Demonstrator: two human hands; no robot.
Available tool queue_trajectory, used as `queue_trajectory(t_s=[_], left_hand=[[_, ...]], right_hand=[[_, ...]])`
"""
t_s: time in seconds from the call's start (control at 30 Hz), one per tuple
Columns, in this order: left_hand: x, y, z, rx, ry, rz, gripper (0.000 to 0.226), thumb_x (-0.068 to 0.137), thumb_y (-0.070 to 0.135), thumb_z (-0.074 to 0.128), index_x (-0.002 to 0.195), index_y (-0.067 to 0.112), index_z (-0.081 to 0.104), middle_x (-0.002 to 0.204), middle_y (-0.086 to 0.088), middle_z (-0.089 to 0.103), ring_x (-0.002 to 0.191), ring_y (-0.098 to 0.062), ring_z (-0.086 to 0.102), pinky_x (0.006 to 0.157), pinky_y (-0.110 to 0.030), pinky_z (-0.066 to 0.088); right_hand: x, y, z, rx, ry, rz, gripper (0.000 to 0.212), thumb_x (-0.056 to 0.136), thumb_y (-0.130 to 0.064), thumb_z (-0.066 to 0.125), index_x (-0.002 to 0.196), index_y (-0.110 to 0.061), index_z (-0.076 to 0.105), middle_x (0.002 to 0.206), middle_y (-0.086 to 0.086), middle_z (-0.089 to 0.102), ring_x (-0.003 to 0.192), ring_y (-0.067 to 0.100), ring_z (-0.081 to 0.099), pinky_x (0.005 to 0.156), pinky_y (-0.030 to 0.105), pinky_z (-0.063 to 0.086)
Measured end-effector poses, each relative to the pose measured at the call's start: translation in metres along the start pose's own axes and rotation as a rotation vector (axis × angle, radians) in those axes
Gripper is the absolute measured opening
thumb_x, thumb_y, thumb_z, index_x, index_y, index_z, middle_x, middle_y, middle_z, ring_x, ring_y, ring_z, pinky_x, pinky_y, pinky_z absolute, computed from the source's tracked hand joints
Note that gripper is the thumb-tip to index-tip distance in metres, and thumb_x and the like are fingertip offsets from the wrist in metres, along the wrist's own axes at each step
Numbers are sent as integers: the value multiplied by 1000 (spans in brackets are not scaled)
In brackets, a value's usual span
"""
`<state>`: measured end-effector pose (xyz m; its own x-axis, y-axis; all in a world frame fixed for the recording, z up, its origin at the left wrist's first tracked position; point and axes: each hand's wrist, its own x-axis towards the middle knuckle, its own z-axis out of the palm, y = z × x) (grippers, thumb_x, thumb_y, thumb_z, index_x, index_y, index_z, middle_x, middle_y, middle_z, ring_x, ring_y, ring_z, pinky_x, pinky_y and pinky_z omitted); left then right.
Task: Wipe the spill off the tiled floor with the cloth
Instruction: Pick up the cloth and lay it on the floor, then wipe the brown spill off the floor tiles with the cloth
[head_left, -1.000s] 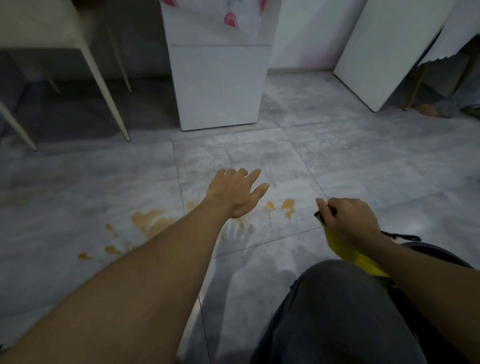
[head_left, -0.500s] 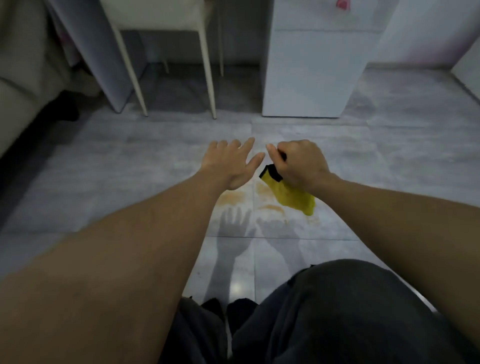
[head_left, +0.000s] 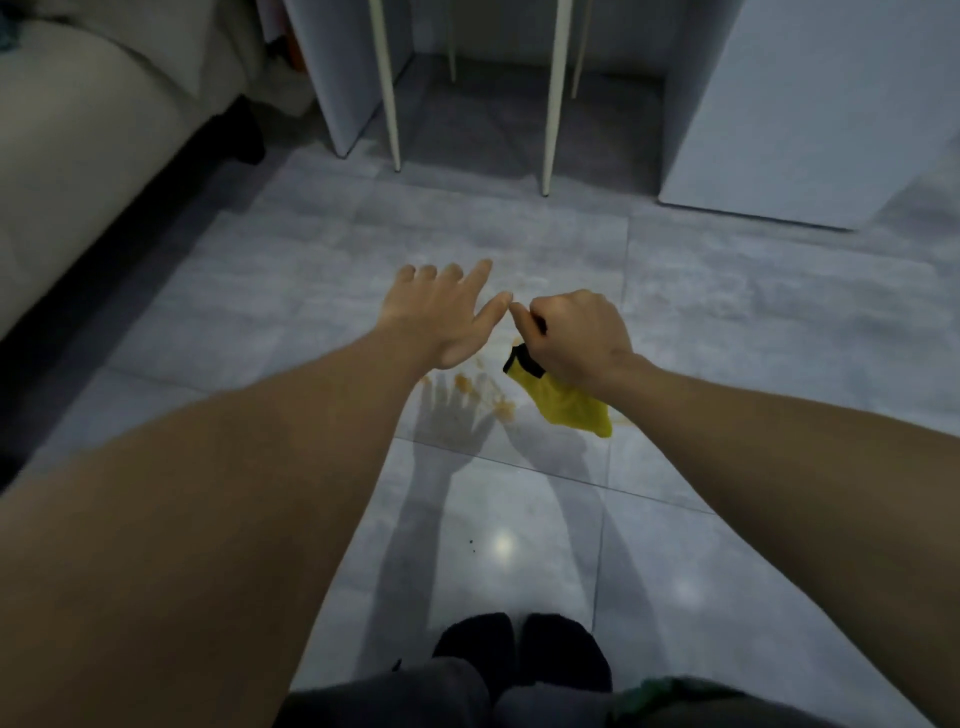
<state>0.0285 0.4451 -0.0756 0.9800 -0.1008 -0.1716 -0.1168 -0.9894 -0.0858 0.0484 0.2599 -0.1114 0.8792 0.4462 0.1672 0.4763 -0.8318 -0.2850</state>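
Knees gone, feet (head_left: 519, 649) in | R hand (head_left: 576, 338) grips soft yellow cloth (head_left: 569, 408)

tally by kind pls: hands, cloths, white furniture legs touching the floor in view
Hands: 2, left hand open, right hand in a closed grip on the cloth
Cloths: 1, yellow cloth
White furniture legs: 2, left leg, right leg
Total: 5

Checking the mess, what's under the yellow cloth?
Orange spill shows beside the cloth hanging from the right hand; floor directly behind it is hidden.
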Motion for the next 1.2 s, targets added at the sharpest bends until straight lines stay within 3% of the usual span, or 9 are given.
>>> queue_trajectory(t_s=[0.13, 0.2, 0.3, 0.4, 0.57, 0.7, 0.83, 1.03, 1.2], left_hand=[[5, -28, 29, -10, -22, -33, 75, 98, 65, 7, 160, 25, 16, 155, -13, 43, 136, -40, 44, 114, -53, 29], [8, -39, 43, -14, -33, -56, 73, 99, 64, 8, 160, 25, 16, 155, -14, 43, 136, -40, 44, 114, -53, 29], [12, -54, 62, -5, -63, -82, 74, 99, 64, 7, 161, 25, 15, 156, -14, 42, 137, -40, 42, 114, -54, 28], [11, -65, 84, 6, -98, -96, 75, 98, 65, 7, 161, 25, 12, 157, -12, 40, 139, -39, 41, 115, -54, 27], [16, -66, 130, -16, -185, -115, 73, 99, 64, 9, 161, 25, 8, 163, -10, 30, 143, -38, 35, 116, -53, 25], [26, -59, 164, -61, -228, -137, 73, 99, 64, 11, 161, 26, 5, 166, -8, 23, 145, -38, 32, 116, -53, 25], [37, -54, 187, -140, -236, -149, 72, 100, 64, 14, 161, 27, 5, 168, -7, 17, 148, -36, 26, 118, -55, 21], [41, -63, 202, -178, -227, -168, 72, 102, 60, 16, 162, 25, -3, 170, -1, 6, 153, -30, 15, 119, -57, 19], [21, -70, 217, -105, -276, -137, 73, 101, 63, 12, 161, 26, -7, 170, 1, 0, 155, -29, 9, 120, -58, 16]], right_hand=[[29, -15, 42, -3, -87, -41, 57, 106, -42, 44, 54, -19, 40, 51, -1, 42, 55, 31, 51, 55, 36, 35], [44, -24, 63, 14, -79, -90, 52, 105, -44, 46, 61, -16, 48, 58, 2, 50, 64, 34, 59, 55, 40, 45], [57, -29, 98, 71, -78, -80, 42, 102, -51, 51, 99, -11, 64, 100, 11, 67, 105, 34, 57, 82, 50, 51], [53, -19, 138, 3, -176, 65, 56, 100, -55, 50, 140, -17, 51, 144, 15, 49, 139, 37, 35, 115, 59, 29], [29, -9, 194, 14, -356, 268, 62, 100, -61, 43, 146, -19, 42, 152, 19, 38, 142, 41, 30, 118, 62, 26], [23, -4, 226, 18, -422, 229, 73, 102, -64, 32, 162, -25, 18, 173, 12, 1, 157, 43, -5, 126, 61, 7], [41, 0, 240, 3, -403, 145, 72, 102, -64, 30, 163, -35, 7, 172, 6, -16, 156, 41, -19, 127, 59, -2], [78, -25, 252, -98, -476, 27, 78, 101, -63, 35, 161, -41, -9, 170, 12, -24, 153, 45, -25, 124, 62, -9], [40, -29, 256, -71, -388, -44, 66, 102, -58, 25, 163, -40, 5, 172, 12, -13, 155, 43, -20, 124, 63, -10]])
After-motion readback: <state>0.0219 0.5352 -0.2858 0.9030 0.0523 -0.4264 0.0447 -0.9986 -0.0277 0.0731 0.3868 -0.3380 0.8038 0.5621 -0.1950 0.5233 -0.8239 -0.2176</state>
